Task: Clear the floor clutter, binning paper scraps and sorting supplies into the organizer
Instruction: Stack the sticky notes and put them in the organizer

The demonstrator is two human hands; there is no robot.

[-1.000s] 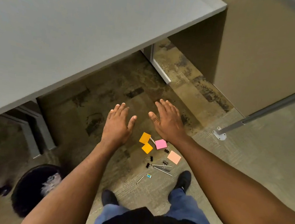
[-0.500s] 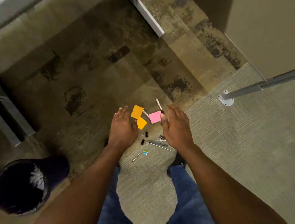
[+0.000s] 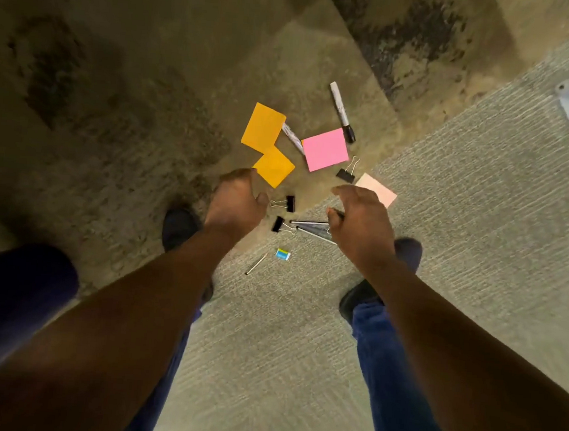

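Floor clutter lies untouched on the carpet: orange square paper notes [image 3: 263,132], a pink square note [image 3: 325,149], black binder clips [image 3: 289,203], a marker pen [image 3: 342,111]. Left hand [image 3: 237,200] and right hand [image 3: 361,222] hover empty, fingers loosely curled; everything awaits sorting.

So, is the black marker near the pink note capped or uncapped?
Capped, it seems: the marker lies flat on the floor with a black cap on the end nearest the pink note. No bare tip is visible.

Matt paper pink note [image 3: 325,149], ribbed rough carpet [image 3: 466,203], shiny metal binder clip [image 3: 347,171] handles
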